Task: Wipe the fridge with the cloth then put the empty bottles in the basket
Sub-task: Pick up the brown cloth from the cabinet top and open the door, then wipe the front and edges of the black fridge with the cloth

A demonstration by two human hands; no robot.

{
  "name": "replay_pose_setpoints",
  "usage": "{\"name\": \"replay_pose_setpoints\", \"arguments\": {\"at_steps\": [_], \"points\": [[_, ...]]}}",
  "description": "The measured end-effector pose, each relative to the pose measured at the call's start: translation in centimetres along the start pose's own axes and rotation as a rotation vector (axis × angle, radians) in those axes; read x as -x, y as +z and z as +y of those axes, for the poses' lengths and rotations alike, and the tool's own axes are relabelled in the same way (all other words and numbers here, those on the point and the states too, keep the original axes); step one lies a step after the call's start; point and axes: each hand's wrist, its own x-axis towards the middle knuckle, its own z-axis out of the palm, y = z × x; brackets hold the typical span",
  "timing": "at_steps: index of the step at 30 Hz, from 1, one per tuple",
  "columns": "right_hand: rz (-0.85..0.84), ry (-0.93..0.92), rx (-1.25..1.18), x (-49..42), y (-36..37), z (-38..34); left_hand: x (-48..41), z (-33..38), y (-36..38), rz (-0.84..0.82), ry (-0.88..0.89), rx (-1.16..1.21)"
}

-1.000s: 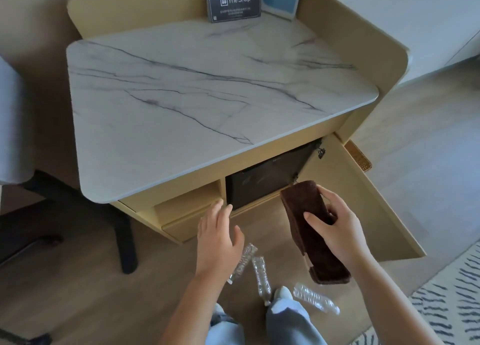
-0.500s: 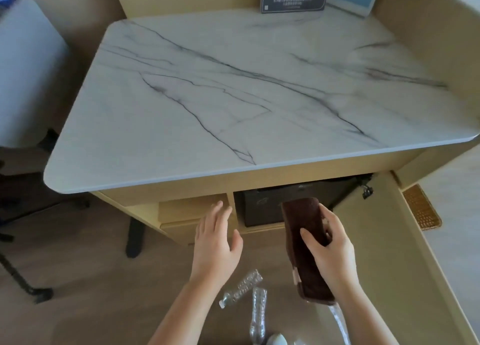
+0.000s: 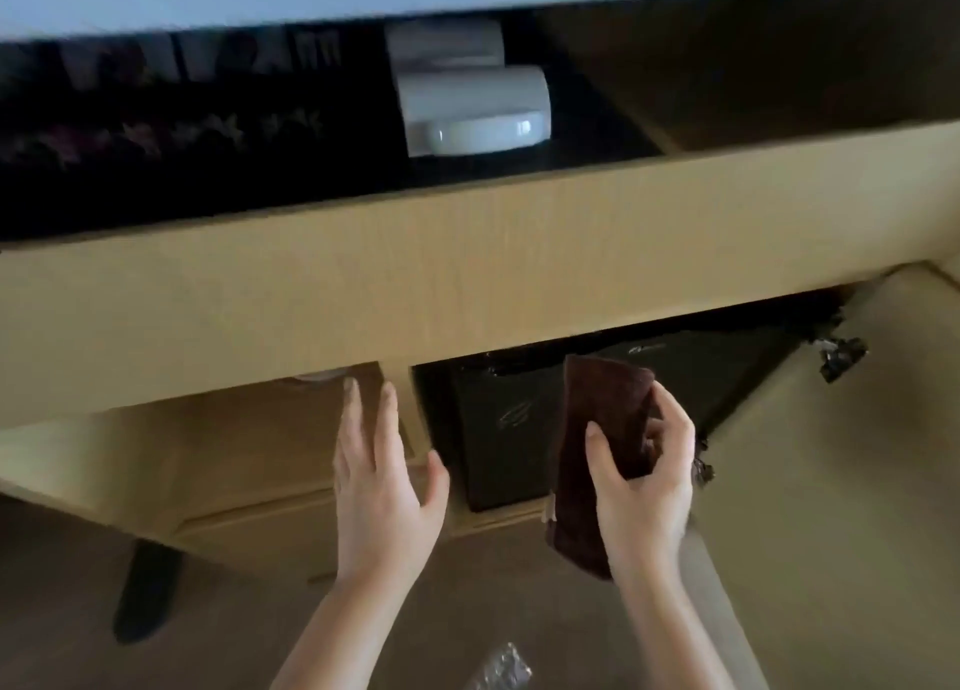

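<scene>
Right hand [image 3: 649, 487] around cloth [image 3: 597, 393]

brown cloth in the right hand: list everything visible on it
The cloth is dark brown and fuzzy, like terry or microfibre, folded into a long narrow strip. It is held roughly upright. The right hand grips its middle, thumb in front, fingers curled behind. Its top end stands in front of the black fridge; contact cannot be told. Its bottom end hangs free, with a pale bit at the left edge.
</scene>
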Motion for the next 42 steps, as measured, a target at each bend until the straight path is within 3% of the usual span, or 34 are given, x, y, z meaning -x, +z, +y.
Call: {"name": "replay_pose_setpoints", "arguments": {"at_steps": [13,21,29,37,42], "points": [[0.242,-0.396,-0.270,-1.1,6.6,11.3,-0.9,-4.5,11.5,0.384,0.231,0.157],[0.347,-0.515,-0.247,-3.5,7.1,13.7,-0.6,-6.2,13.4,0.346,0.238,0.169],[0.662,-0.589,-0.045,-5.3,6.1,15.2,-1.1,-6.7,13.4,0.319,0.230,0.176],[0.525,-0.616,0.155,-4.8,8.9,14.3,-1.3,-7.1,14.0,0.349,0.283,0.202],[0.436,-0.729,0.102,-4.6,8.4,14.9,-1.7,-7.4,14.6,0.402,0.332,0.200]]}}
